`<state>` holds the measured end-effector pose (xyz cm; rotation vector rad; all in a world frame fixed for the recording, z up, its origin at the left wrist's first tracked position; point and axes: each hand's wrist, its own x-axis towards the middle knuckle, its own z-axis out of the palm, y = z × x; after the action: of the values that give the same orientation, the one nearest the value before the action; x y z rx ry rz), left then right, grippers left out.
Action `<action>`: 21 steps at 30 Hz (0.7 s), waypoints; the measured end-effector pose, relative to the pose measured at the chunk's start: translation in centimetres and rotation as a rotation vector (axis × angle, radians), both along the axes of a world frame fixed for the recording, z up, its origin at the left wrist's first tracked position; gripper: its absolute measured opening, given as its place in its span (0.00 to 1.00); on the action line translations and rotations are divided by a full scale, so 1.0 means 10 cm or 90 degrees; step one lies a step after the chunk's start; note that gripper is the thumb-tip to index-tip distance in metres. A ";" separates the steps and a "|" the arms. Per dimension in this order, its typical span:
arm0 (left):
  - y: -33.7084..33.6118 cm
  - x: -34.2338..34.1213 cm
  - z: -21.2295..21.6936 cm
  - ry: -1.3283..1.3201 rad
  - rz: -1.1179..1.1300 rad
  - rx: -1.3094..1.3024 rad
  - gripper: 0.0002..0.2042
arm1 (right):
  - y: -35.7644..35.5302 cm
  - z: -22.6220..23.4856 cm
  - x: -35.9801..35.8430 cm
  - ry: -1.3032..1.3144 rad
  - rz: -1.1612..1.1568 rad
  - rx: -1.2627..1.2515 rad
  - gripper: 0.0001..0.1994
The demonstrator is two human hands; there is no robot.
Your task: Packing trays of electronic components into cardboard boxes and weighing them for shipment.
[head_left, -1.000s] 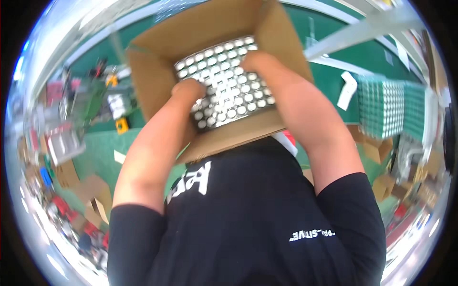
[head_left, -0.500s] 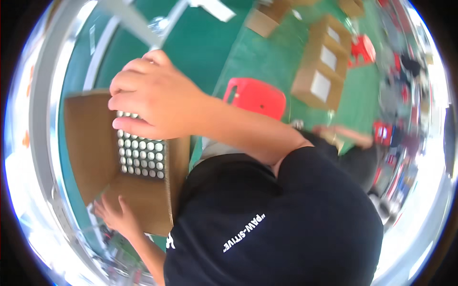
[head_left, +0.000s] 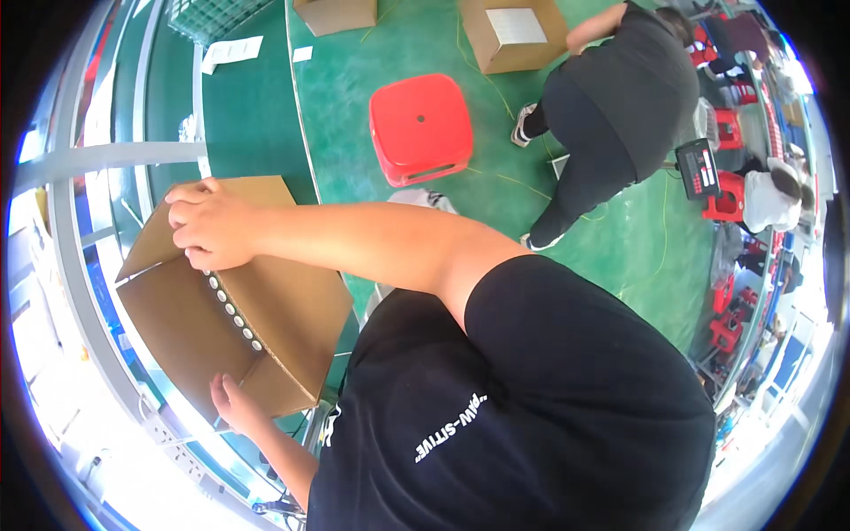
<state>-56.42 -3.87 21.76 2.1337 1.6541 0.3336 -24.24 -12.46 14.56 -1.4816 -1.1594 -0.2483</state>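
An open cardboard box [head_left: 297, 305] sits tilted on the left, with its flaps raised. Inside, one row of small round silvery-topped pieces [head_left: 232, 310] shows along a wall; the wall and my hand cover the others. My right hand [head_left: 211, 226] reaches across to the box's far end, its fingers bent and closed over the upper edge. At the near end, my left hand [head_left: 237, 407] is against the box's lower rim. Its thumb and a finger stand apart, while the remaining fingers are partly hidden.
Behind the box runs a grey metal frame [head_left: 106, 164] beside a green surface. A red stool [head_left: 421, 124] stands on the green floor, near other cardboard boxes [head_left: 509, 44]. A co-worker [head_left: 611, 97] in dark clothes bends over beyond. More people sit along the far right.
The view has swung, and the box now shows at a different tilt. Fewer of the round pieces are visible. My right hand has come down onto the box's far edge.
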 end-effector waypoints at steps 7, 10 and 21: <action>-0.03 0.03 -0.09 0.012 -0.066 0.050 0.20 | -0.09 -0.03 0.09 -0.022 -0.020 -0.043 0.05; 0.22 -0.15 -0.18 -0.053 -0.034 0.020 0.21 | -0.03 0.05 0.05 -0.031 -0.003 -0.057 0.06; -0.07 0.11 -0.13 0.051 -0.014 0.078 0.20 | -0.23 0.13 0.14 -0.032 0.049 -0.153 0.06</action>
<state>-55.28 -4.61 20.49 2.2811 1.6918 0.3551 -22.87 -14.80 15.82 -1.6426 -1.3198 -0.0950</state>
